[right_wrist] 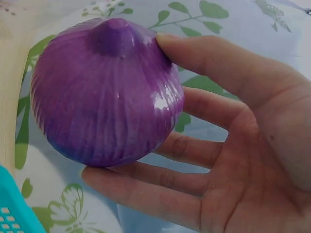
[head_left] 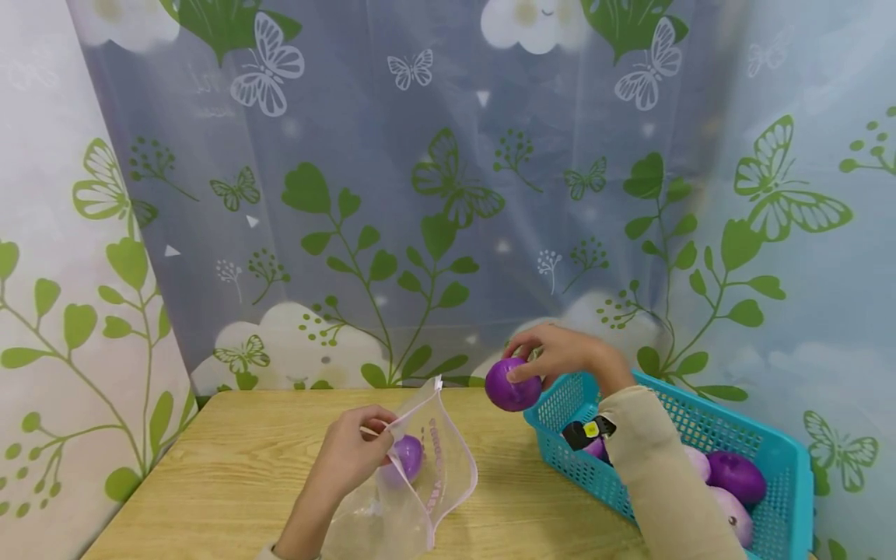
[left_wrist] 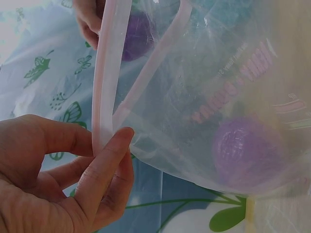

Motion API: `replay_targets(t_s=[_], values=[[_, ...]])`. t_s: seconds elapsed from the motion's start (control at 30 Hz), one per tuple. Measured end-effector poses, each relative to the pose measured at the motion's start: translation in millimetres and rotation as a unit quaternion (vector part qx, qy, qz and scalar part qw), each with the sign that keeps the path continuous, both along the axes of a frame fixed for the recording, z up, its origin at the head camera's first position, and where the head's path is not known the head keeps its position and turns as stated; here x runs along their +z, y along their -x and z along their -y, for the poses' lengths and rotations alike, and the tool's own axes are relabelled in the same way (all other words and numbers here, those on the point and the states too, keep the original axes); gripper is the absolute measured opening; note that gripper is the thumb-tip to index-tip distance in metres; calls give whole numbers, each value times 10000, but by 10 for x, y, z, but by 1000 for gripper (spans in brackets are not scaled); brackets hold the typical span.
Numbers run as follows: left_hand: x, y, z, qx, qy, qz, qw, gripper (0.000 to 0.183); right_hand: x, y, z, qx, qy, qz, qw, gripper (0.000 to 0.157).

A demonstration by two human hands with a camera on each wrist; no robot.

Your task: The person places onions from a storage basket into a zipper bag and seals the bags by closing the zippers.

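My right hand (head_left: pixel 560 354) grips a glossy purple onion (right_wrist: pixel 109 102), thumb near its pointed top and fingers spread along the other side. It is held in the air beside the near-left corner of the turquoise basket (head_left: pixel 798 498). With thumb and fingers, my left hand (head_left: pixel 353 451) pinches the rim of a clear zip bag (left_wrist: pixel 180 126) with a pink-edged seal and pink lettering. The bag's mouth gapes toward the right. Inside it lies a lighter-looking purple round item (left_wrist: pixel 248 150), seen through the plastic, its exact kind unclear.
In the basket sit a dark purple onion-like item (head_left: pixel 736 477), a pale pink round one (head_left: pixel 731 513) with a dark spot, and others partly behind my right sleeve (head_left: pixel 665 467). A wooden table (head_left: pixel 245 443) lies underneath. A patterned curtain (head_left: pixel 546 233) hangs behind.
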State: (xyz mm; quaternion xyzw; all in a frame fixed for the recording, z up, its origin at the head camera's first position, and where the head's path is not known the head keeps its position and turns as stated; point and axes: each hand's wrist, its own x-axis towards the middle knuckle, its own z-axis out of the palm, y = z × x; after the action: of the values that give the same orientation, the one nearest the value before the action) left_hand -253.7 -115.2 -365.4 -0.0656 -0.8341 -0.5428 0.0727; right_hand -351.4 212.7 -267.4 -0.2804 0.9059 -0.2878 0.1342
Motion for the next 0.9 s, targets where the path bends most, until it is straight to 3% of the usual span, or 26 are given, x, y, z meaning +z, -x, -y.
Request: replay_targets(t_s=[0.53,0.9], values=[[-2,1,-5,29,-32,44,10000,18,-95,-197,369,262,43,-30,9996,35],[28,-4,13,73,-50,55,9999,21,-82,-322,561,646,-133,-486,9966,33]])
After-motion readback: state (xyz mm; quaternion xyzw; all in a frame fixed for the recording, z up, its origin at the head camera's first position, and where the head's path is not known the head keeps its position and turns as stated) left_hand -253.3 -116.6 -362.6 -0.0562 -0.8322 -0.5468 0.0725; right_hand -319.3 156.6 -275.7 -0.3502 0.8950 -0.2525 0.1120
